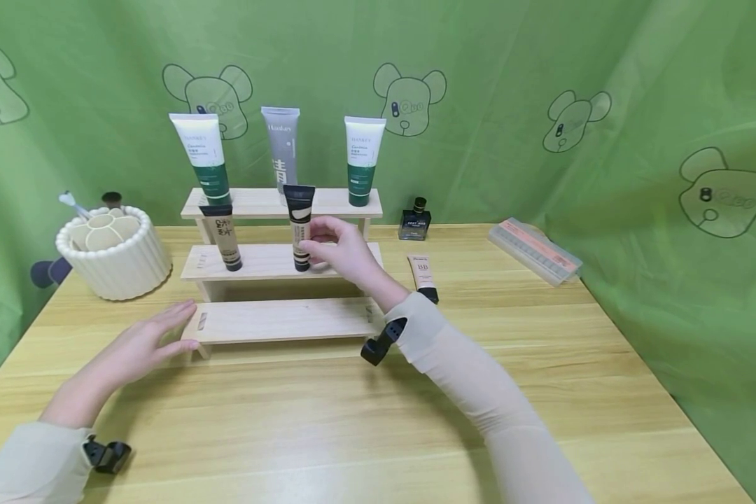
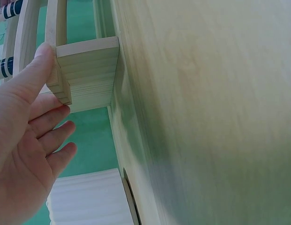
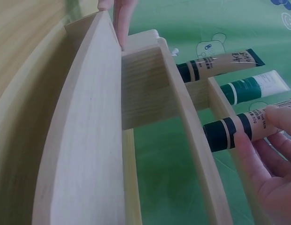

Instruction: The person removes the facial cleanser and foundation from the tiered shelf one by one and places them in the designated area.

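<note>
A three-tier wooden display stand (image 1: 283, 316) stands on the table. My right hand (image 1: 346, 255) pinches a beige tube with black cap and black end (image 1: 299, 231), upright at the middle tier; the right wrist view shows thumb and fingers around this tube (image 3: 254, 123). A similar beige tube (image 1: 227, 239) stands at that tier's left. My left hand (image 1: 141, 346) holds the bottom tier's left end, thumb at its front edge and fingers toward its rear; in the left wrist view its other fingers (image 2: 58, 136) hang free. On the top tier stand two white-and-green tubes (image 1: 204, 157) and a grey tube (image 1: 281, 147).
A white ribbed holder (image 1: 122, 262) with brushes and sponges stands left of the stand. To the right are a dark perfume bottle (image 1: 414, 221), a pink BB cream tube (image 1: 423, 274) lying down, and a clear flat case (image 1: 534, 252). Green curtain (image 1: 479, 56) hangs behind.
</note>
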A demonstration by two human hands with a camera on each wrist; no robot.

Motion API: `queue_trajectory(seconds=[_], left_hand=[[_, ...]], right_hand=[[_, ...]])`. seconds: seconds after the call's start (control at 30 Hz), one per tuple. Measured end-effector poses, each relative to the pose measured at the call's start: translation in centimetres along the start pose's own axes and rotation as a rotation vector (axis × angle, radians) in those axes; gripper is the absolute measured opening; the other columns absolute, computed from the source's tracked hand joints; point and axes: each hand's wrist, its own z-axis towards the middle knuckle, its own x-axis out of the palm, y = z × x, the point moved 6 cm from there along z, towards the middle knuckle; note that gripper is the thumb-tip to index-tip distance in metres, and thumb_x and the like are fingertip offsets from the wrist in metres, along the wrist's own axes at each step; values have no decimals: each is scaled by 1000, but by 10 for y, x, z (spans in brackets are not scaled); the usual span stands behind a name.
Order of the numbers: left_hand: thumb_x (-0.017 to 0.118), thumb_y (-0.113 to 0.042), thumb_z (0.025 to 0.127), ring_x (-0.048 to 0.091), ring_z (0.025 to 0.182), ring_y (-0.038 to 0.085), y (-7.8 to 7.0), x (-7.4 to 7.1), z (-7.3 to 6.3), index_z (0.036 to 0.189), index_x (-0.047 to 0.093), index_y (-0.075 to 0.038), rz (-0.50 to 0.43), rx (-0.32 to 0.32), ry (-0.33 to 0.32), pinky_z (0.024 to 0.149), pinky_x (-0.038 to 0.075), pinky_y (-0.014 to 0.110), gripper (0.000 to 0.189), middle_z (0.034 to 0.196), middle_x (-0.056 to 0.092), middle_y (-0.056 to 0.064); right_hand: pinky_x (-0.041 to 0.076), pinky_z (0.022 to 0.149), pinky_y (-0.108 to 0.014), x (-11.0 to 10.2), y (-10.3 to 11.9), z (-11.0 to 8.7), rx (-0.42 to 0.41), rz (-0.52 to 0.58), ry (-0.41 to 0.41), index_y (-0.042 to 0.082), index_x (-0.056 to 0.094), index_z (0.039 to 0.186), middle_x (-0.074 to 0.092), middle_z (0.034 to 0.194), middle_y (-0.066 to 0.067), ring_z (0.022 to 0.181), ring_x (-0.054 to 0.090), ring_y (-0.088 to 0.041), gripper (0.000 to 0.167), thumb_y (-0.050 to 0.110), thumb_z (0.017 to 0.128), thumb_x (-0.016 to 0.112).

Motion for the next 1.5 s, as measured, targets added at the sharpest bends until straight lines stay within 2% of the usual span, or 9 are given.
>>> queue_trajectory(seconds=[0.33, 0.63, 0.73, 0.9, 1.0, 1.1, 1.23, 1.33, 1.5], left_hand=[[62, -35, 87, 30, 124, 49, -1, -1, 1, 134, 38, 10, 6, 4, -5, 99, 26, 61, 69, 138, 33, 30], [61, -35, 88, 29, 124, 49, -1, -1, 2, 134, 37, 9, -3, 5, 4, 99, 25, 61, 69, 139, 32, 29], [61, -36, 88, 29, 125, 48, -1, 0, 2, 134, 37, 9, -2, 3, 7, 99, 25, 61, 69, 139, 32, 29], [61, -36, 88, 29, 125, 48, -1, -1, 2, 135, 37, 9, 0, -3, 13, 100, 25, 61, 69, 139, 31, 29], [61, -36, 88, 29, 125, 48, -2, -1, 2, 135, 37, 9, 0, 1, 12, 100, 25, 61, 69, 139, 31, 30], [61, -36, 88, 30, 125, 48, -2, -1, 2, 134, 37, 10, 2, 4, 10, 100, 25, 61, 69, 139, 32, 30], [61, -36, 88, 30, 125, 48, -2, -1, 2, 134, 37, 9, 6, 1, 13, 100, 25, 61, 69, 139, 31, 30], [61, -36, 88, 30, 124, 48, -2, -1, 2, 134, 37, 10, 9, -3, 14, 100, 25, 61, 69, 139, 31, 30], [61, -36, 88, 30, 124, 49, -2, -1, 1, 134, 37, 10, 9, -9, 12, 99, 25, 61, 70, 139, 32, 30]], right_hand=[[55, 72, -34, -36, 6, -16, 12, 49, -38, -6, 54, 117, 60, 108, -18, 93, 60, -26, 34, 2, 86, 64], [56, 68, -36, -91, -1, -34, -26, 53, -103, -11, 53, 116, 60, 106, -24, 87, 62, -22, 33, 2, 87, 61], [57, 65, -34, -112, -7, -42, -14, 50, -139, -12, 52, 116, 61, 103, -21, 83, 62, -19, 34, 2, 87, 61], [57, 65, -31, -150, -26, -55, 42, 7, -201, -14, 50, 118, 61, 96, -9, 79, 61, -13, 37, 5, 88, 61], [56, 66, -29, -171, -42, -61, 91, -34, -236, -14, 49, 119, 60, 95, -7, 78, 61, -11, 39, 7, 88, 61], [56, 67, -29, -189, -60, -67, 145, -76, -264, -14, 48, 120, 59, 98, -11, 79, 60, -9, 40, 9, 89, 61], [56, 72, -38, -205, -73, -77, 217, -117, -278, -18, 47, 118, 57, 101, -20, 77, 60, -10, 39, 7, 89, 59], [54, 76, -44, -216, -85, -83, 270, -150, -295, -18, 47, 117, 57, 100, -20, 75, 59, -9, 40, 9, 90, 58], [55, 75, -38, -236, -117, -86, 350, -217, -321, -15, 48, 119, 57, 103, -21, 73, 58, -8, 44, 17, 91, 59]])
